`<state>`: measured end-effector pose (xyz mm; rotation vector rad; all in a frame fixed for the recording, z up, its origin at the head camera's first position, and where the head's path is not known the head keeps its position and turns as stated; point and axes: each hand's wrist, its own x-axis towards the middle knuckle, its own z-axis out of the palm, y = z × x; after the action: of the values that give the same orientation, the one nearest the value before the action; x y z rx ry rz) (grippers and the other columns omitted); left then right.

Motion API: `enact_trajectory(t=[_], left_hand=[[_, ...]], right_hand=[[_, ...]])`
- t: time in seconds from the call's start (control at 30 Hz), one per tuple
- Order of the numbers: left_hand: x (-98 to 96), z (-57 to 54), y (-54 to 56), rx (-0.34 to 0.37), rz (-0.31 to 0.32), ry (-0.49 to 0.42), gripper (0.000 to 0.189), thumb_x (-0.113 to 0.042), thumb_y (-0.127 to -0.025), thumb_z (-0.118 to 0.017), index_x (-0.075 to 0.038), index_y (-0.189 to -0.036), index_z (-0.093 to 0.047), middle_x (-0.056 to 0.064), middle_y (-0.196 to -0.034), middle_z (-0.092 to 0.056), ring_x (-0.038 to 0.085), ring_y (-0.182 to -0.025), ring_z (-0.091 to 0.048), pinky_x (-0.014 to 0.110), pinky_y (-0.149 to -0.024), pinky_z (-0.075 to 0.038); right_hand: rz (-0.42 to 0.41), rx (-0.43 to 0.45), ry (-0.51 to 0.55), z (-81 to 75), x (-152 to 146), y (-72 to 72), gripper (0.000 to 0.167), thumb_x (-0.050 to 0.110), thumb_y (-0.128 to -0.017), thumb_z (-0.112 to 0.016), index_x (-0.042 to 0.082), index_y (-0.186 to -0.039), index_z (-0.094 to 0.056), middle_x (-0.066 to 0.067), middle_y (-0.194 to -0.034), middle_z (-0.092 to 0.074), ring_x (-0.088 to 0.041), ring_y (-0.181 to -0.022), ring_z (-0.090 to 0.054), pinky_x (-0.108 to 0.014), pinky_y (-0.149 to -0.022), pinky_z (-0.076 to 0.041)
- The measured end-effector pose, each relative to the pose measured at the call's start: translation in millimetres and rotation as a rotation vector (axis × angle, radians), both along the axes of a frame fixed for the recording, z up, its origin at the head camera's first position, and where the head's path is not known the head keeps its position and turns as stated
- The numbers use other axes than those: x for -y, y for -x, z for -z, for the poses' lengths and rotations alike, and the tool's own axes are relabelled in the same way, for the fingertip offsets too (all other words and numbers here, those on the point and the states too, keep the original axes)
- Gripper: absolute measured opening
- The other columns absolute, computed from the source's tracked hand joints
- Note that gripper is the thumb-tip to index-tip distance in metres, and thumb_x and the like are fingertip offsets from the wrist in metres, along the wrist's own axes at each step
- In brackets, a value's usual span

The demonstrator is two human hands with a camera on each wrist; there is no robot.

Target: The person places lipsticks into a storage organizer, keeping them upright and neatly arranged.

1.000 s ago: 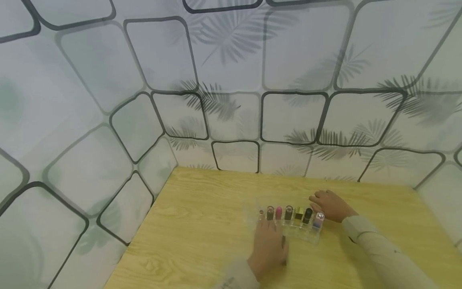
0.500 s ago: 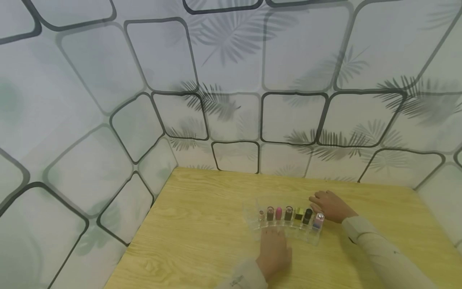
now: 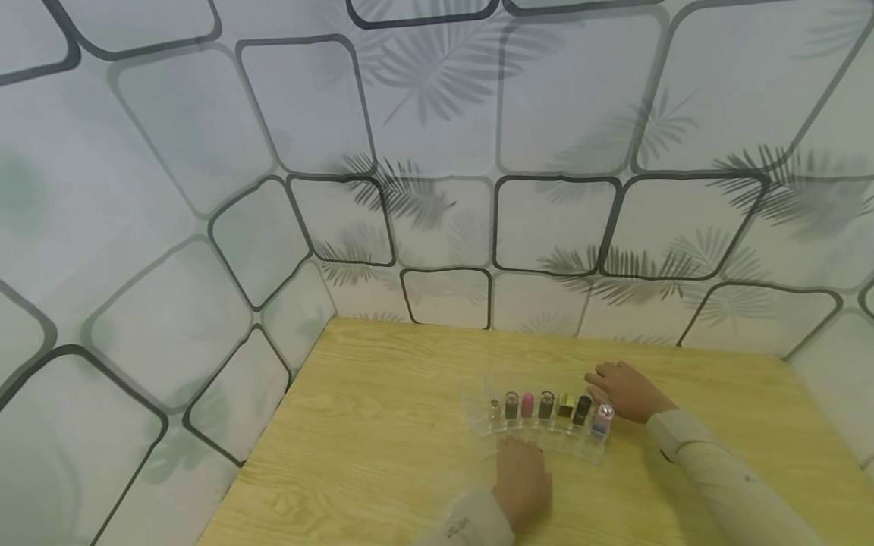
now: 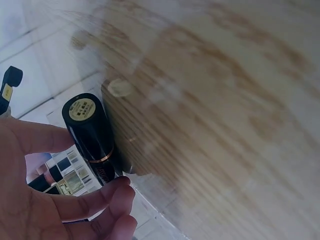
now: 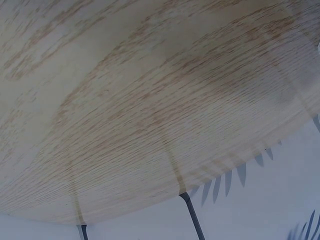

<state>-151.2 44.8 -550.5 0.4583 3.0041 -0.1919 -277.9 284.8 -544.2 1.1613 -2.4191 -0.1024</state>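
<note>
A clear acrylic lipstick organizer (image 3: pixel 567 449) stands on the table, with several lipsticks in a row in it. My left hand (image 3: pixel 522 481) is just in front of its near side. In the left wrist view, that hand's thumb and fingers pinch a black lipstick (image 4: pixel 89 125), its round label towards the camera; the head view hides this lipstick under the hand. My right hand (image 3: pixel 624 390) lies at the organizer's right end, beside a black-capped lipstick (image 3: pixel 583 410). Whether its fingers grip the clear wall cannot be seen, and the right wrist view does not show that hand.
A pink lipstick (image 3: pixel 527 405), a gold-capped one (image 3: pixel 566 405) and a lilac one (image 3: pixel 604 418) stand in the row. The wood-grain table (image 3: pixel 382 409) meets a patterned wall covering (image 3: pixel 437 220) at the back and left.
My left hand has drawn back from the organizer's left part and shifted slightly right, uncovering the leftmost lipstick. The dark lipstick seen beside that hand is now hidden beneath it. The right hand has stayed put.
</note>
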Motion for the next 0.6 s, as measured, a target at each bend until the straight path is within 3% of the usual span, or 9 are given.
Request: enact_trajectory(t=[0.27,0.6], left_hand=[[-5.0,-1.3,1.7,0.054,-0.035,0.017,0.028,-0.043,-0.084,-0.056,-0.018,-0.091,-0.065,-0.002,-0.084,-0.063,0.017,-0.085,-0.058,0.032,-0.084,-0.042],[-10.4,2.6,3.8,0.082,-0.069,-0.017,0.023,-0.034,-0.076,-0.064,-0.016,-0.090,-0.068,0.000,-0.082,-0.064,0.018,-0.084,-0.059,0.032,-0.083,-0.044]], right_hand=[[0.027,0.031,-0.014,-0.6,0.9,-0.7,0.019,0.028,-0.089,-0.059,0.012,-0.097,-0.064,-0.003,-0.085,-0.060,-0.018,-0.074,-0.056,-0.041,-0.066,-0.047],[0.033,0.034,-0.018,-1.9,1.9,-2.0,0.017,0.026,-0.087,-0.062,0.012,-0.096,-0.063,-0.003,-0.083,-0.059,-0.017,-0.072,-0.055,-0.040,-0.065,-0.047]])
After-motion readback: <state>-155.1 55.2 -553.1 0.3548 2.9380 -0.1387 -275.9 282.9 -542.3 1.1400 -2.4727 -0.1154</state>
